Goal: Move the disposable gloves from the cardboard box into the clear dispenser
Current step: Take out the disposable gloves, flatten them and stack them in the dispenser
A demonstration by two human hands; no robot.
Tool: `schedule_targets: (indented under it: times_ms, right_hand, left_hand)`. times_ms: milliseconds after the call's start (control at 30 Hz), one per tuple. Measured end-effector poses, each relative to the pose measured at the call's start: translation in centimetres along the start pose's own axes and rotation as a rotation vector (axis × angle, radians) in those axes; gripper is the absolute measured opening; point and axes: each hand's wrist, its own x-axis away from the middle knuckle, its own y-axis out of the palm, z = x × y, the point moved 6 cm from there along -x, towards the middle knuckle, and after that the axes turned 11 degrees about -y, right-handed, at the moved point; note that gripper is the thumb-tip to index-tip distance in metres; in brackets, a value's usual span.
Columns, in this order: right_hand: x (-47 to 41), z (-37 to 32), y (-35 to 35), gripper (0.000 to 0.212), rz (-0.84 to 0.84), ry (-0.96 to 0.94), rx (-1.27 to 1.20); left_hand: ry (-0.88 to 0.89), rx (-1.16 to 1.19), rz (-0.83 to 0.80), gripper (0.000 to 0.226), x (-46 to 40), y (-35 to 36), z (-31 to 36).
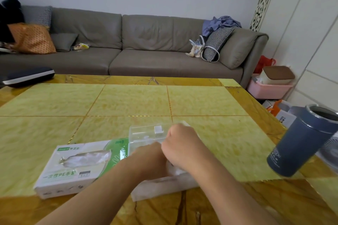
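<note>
Both hands (164,153) inside clear dispenser (146,133)

Head view looks forward and down, close over the table (128,100).

In front of me is a table (128,100) with a yellow-green marbled top and amber borders. At my right, near its edge, stands a dark blue metal tumbler (301,140) without lid. Behind the table is a long grey sofa (146,42). On its left end lies an orange cushion (31,38), on its right end a houndstooth cushion (217,40) with blue clothes (219,23) above it. Beside the sofa, on the floor, is a pink basket (268,90).
</note>
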Motion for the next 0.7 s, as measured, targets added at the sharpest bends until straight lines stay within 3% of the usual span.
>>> schedule_targets:
  times_ms: [67,167,233,300,400,533,700]
  right_hand:
    - [-0.1,1.0,0.9,0.011,-0.107,0.093,-0.001]
    - [-0.3,2.7,1.9,0.021,-0.257,0.169,0.091]
    - [-0.3,3.2,2.1,0.021,-0.283,0.182,0.181]
    - [-0.5,3.6,2.1,0.016,-0.302,0.203,0.249]
    - [-0.6,3.9,2.3,0.008,-0.348,0.225,0.327]
    - [-0.4,3.9,3.1,0.025,-0.452,0.210,0.365]
    - [-0.8,4.3,3.8,0.018,-0.456,0.218,0.385]
  left_hand:
    - [-0.006,-0.006,-0.048,0.034,-0.5,0.4,-0.2]
    - [0.030,0.045,-0.099,0.009,-0.4,-0.2,-0.3]
    - [-0.007,0.038,-0.108,0.038,-0.2,-0.8,-0.9]
    - [-0.061,-0.017,-0.050,0.054,0.2,-1.6,-1.6]
    - [-0.119,-0.130,-0.035,0.048,0.8,-1.3,-1.9]
    - [-0.153,-0.233,-0.102,0.030,1.0,-0.5,-1.5]
    - [-0.122,-0.343,-0.111,0.056,0.8,-0.4,-0.8]
